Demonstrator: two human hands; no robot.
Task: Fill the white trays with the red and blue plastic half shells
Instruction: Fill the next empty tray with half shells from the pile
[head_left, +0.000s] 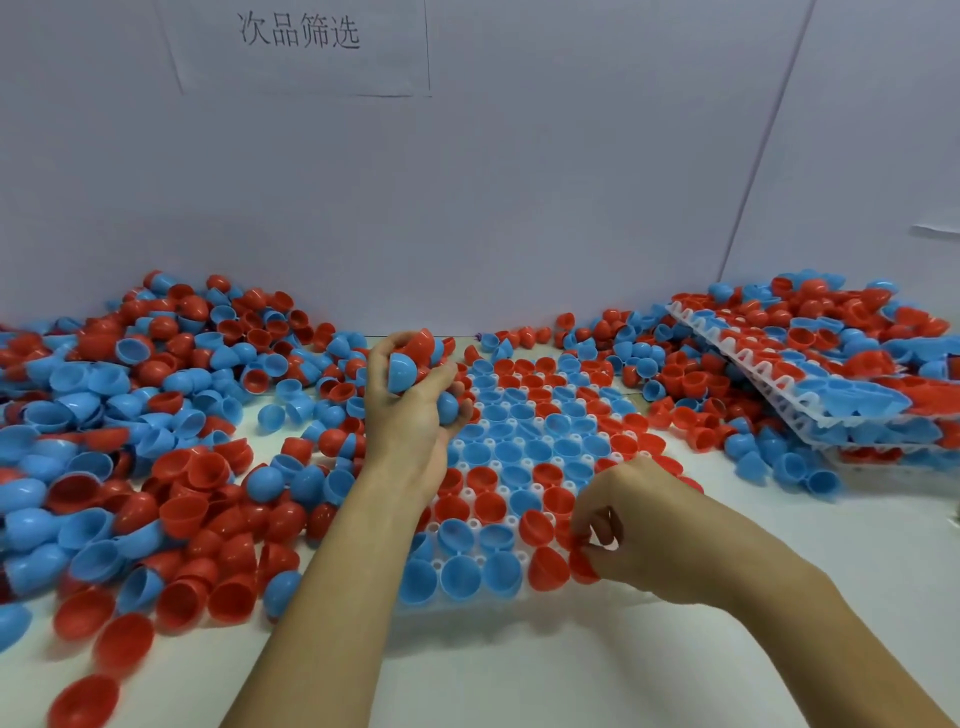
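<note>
Both hands busy over the white tray

Left hand, raised with arm outstretched, cups several half shells; right hand pinches a red shell at the tray's near right corner, knuckles up.

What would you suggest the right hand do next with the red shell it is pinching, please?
Probably press the red shell down into its pocket at the tray's near right corner. The right hand pinches it there, while the left hand holds several spare shells.

A factory sorting bench: heaped plastic half shells, stacked trays, posted sign.
</note>
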